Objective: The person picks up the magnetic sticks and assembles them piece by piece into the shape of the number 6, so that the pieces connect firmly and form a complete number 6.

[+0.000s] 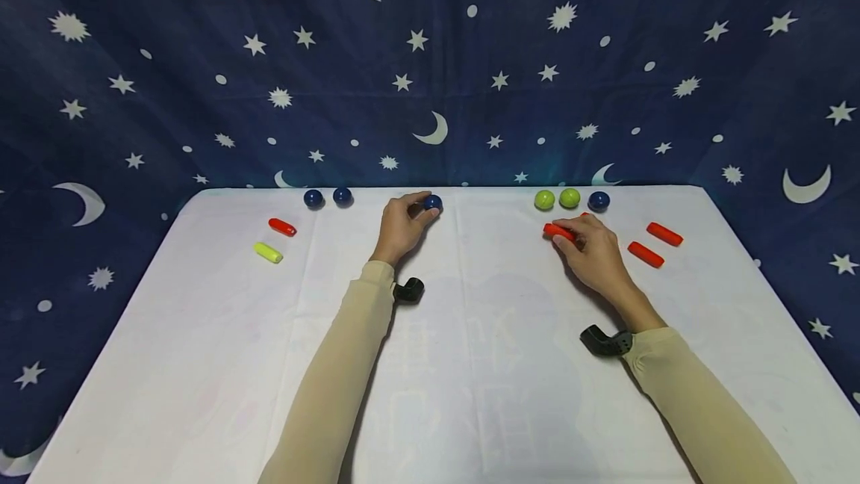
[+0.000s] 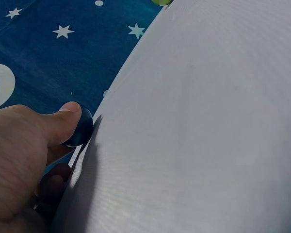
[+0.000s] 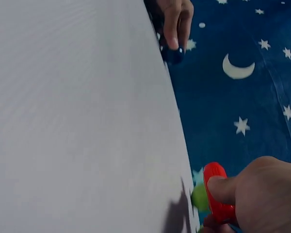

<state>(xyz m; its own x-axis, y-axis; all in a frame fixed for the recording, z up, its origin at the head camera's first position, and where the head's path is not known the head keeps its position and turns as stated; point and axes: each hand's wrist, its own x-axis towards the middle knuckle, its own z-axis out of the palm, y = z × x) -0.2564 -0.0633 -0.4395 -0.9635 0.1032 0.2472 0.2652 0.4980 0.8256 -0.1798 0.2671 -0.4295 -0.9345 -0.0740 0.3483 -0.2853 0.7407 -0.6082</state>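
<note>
At the far edge of the table, the left hand (image 1: 401,228) pinches a dark blue ball (image 1: 433,202) between thumb and fingers. In the left wrist view the thumb lies against the blue ball (image 2: 82,127). On the right, the right hand (image 1: 593,251) grips a short red cylinder (image 1: 558,231) with thumb and fingers, close over the white cloth. Another bit of red (image 1: 585,214) shows just above its fingers. Beyond that hand sit two green balls (image 1: 545,200) and a second blue ball (image 1: 599,202). The right wrist view shows the red cylinder (image 3: 216,191) under the thumb.
Two more red cylinders (image 1: 646,254) lie right of the right hand. At the far left are two blue balls (image 1: 313,199), a red cylinder (image 1: 282,227) and a yellow-green cylinder (image 1: 268,252). A dark blue star-patterned curtain (image 1: 497,43) hangs behind the white-covered table (image 1: 510,394).
</note>
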